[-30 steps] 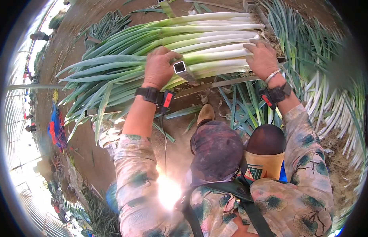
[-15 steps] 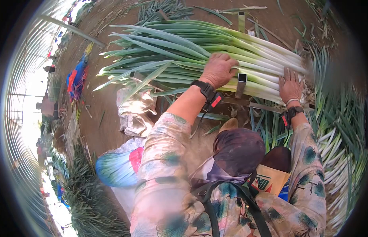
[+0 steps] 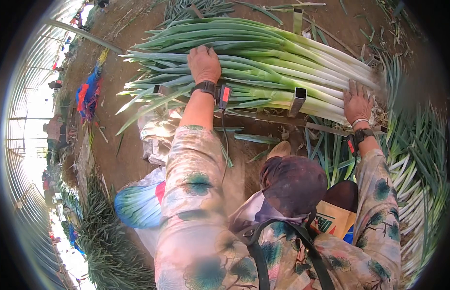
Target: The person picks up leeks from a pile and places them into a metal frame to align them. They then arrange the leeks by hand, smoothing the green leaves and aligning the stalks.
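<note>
A thick bundle of green onions (image 3: 263, 63) lies across a metal frame, green leaves to the left and white stalks and roots to the right. My left hand (image 3: 204, 64) rests on top of the leaves, palm down, its fingers over them rather than wrapped round any. On the white stalks close to the root end, my right hand (image 3: 358, 101) lies flat with the fingers spread. A square metal post (image 3: 297, 100) of the frame stands at the bundle's near side, between my hands. Another post (image 3: 297, 21) rises on the far side.
More green onions (image 3: 418, 193) are heaped at the right. Dark green leaves (image 3: 114, 237) pile up at lower left. Blue and red strands (image 3: 89, 94) hang or lie at the left. A pale cloth or sack (image 3: 155, 130) sits below the leaf end. People are visible at far left.
My left hand has moved left along the bundle, from near the post to the leaves. My right hand stays on the white stalks. The leaves under my left hand have shifted slightly.
</note>
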The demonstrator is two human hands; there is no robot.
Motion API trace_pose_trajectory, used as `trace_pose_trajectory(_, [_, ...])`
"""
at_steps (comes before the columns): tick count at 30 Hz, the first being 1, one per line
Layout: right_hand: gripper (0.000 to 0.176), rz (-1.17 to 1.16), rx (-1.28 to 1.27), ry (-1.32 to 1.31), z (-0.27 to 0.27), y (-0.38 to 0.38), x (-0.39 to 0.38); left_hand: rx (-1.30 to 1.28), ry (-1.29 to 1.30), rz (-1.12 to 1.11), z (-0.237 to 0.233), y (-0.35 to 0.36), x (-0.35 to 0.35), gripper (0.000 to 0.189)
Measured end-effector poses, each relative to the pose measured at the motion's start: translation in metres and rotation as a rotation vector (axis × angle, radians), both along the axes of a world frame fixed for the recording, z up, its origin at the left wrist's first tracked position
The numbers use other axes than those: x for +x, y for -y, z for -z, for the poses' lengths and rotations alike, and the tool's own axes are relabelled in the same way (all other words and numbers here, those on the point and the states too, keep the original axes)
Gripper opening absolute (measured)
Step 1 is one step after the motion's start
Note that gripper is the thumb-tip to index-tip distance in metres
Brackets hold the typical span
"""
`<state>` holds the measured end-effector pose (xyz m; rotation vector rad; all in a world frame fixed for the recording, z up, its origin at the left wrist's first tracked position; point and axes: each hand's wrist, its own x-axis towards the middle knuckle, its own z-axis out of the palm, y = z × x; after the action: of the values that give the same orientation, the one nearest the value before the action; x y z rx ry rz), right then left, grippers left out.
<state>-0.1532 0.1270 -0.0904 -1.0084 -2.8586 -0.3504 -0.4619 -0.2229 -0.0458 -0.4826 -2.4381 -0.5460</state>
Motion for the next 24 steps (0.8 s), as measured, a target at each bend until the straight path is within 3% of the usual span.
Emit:
trace_pose_trajectory(1, [0.053, -0.001, -0.005, -0.001, 0.0, 0.001, 0.001, 0.043, 0.065, 0.039, -0.012, 0.001, 0.004, 0.018])
trace_pose_trajectory(5, [0.053, -0.004, -0.042, 0.011, 0.0, 0.001, -0.001, 0.043, -0.285, 0.228, -0.049, 0.002, 0.055, 0.024])
trace_pose_trajectory(9, [0.053, -0.012, -0.049, 0.008, 0.003, 0.001, -0.001, 0.13, -0.084, 0.3, -0.008, 0.021, 0.128, 0.025])
trace_pose_trajectory(12, [0.053, -0.008, -0.053, 0.008, 0.001, 0.0, -0.001, 0.103, -0.134, 0.086, 0.022, 0.045, 0.129, 0.025])
trace_pose_trajectory(13, [0.054, -0.009, -0.055, 0.007, 0.001, 0.0, -0.001, 0.092, -0.231, 0.03, 0.023, 0.049, 0.117, 0.026])
trace_pose_trajectory(15, [0.054, -0.017, -0.049, 0.013, 0.003, 0.004, -0.001, 0.172, -0.157, 0.013, 0.006, 0.051, 0.093, 0.027])
trace_pose_trajectory(17, [0.054, -0.002, -0.016, 0.031, 0.007, 0.0, -0.002, -0.01, -0.129, -0.026, -0.014, 0.037, 0.071, 0.032])
trace_pose_trajectory(19, [0.054, -0.006, -0.024, 0.041, 0.006, 0.0, 0.0, -0.166, -0.03, -0.085, 0.005, 0.024, 0.032, 0.03])
trace_pose_trajectory(21, [0.055, -0.02, -0.03, -0.021, 0.01, -0.005, -0.002, -0.59, -0.109, 0.087, 0.002, 0.022, 0.003, 0.03])
trace_pose_trajectory(23, [0.055, -0.008, -0.092, -0.06, 0.005, -0.003, 0.0, -0.66, -0.031, 0.272, -0.02, 0.026, -0.015, 0.028])
trace_pose_trajectory(24, [0.055, 0.0, -0.101, -0.077, 0.002, -0.002, 0.001, -0.668, 0.166, 0.124, -0.049, 0.013, 0.0, 0.025])
